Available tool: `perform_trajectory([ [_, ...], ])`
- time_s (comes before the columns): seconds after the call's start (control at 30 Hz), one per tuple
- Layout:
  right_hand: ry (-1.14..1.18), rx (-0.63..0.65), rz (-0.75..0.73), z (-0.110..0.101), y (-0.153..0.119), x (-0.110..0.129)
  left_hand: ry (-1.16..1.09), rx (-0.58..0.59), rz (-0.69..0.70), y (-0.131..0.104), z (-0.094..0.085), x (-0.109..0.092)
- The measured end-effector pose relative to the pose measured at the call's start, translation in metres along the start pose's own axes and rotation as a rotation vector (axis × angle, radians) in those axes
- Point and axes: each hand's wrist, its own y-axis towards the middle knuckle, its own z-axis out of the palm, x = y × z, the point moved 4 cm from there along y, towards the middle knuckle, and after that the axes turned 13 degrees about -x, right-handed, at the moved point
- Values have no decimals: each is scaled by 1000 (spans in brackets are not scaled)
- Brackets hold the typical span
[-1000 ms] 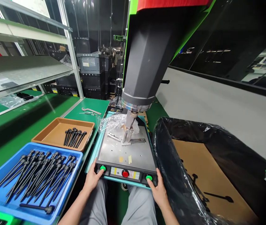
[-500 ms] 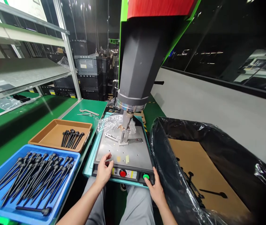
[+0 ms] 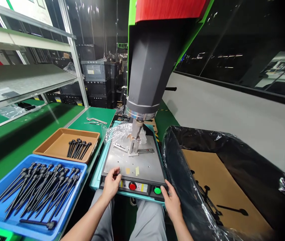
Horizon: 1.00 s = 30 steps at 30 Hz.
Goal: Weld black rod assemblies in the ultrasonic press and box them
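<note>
In front of me stands a press-like machine with a dark tapered head (image 3: 147, 73) above a grey metal base plate (image 3: 124, 164). Its narrow metal tip (image 3: 137, 125) reaches down to a small metal fixture (image 3: 133, 149). My left hand (image 3: 111, 185) lies over the left front edge of the base, fingers loosely bent and thumb apart, with no object visible in it; what lies beneath is hidden. At the right front corner is my right hand (image 3: 173, 201), open, its fingers along the side and its thumb just right of the green button (image 3: 157, 190). A red button (image 3: 132, 186) sits between the hands.
Left, a blue tray (image 3: 76, 197) holds many black bolt-like rods (image 3: 42, 187); a brown tray (image 3: 54, 140) behind it holds more. Right stands a bin lined with black plastic (image 3: 182, 177), with cardboard (image 3: 207, 164) and several rods inside. A wrench (image 3: 97, 120) lies on the green bench.
My right thumb has come off the green button and the right hand has shifted slightly right. My left hand stays at the base's edge, its fingers a little more bent.
</note>
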Motion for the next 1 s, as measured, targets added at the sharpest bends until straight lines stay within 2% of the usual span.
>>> perform_trajectory([
  [0.07, 10, -110, -20, -3, 9, 20, -22, 47, -48, -3, 5, -6],
  [0.13, 72, -110, -22, 6, 16, 45, -126, 174, -166, -9, 16, -16],
  [0.23, 230, 122, 81, 43, 24, 84, -454, 410, -388, -18, 39, -37],
  [0.33, 353, 279, 123, 87, 34, 124, -737, 516, -495, -15, 59, -53],
  [0.43, 338, 277, -28, 118, 51, 165, -860, 475, -531, -2, 72, -54],
  [0.53, 252, 141, -220, 132, 67, 199, -900, 347, -499, 9, 75, -52],
  [0.6, 202, 40, -292, 135, 76, 214, -879, 283, -446, 11, 72, -55],
  [0.7, 157, 0, -333, 140, 88, 227, -826, 274, -372, 8, 64, -67],
  [0.83, 112, 128, -309, 154, 107, 233, -785, 300, -303, 6, 57, -82],
  [0.9, 118, 164, -283, 159, 116, 235, -774, 295, -298, 8, 56, -85],
  [1.0, 164, 137, -283, 155, 121, 239, -767, 273, -311, 12, 55, -84],
])
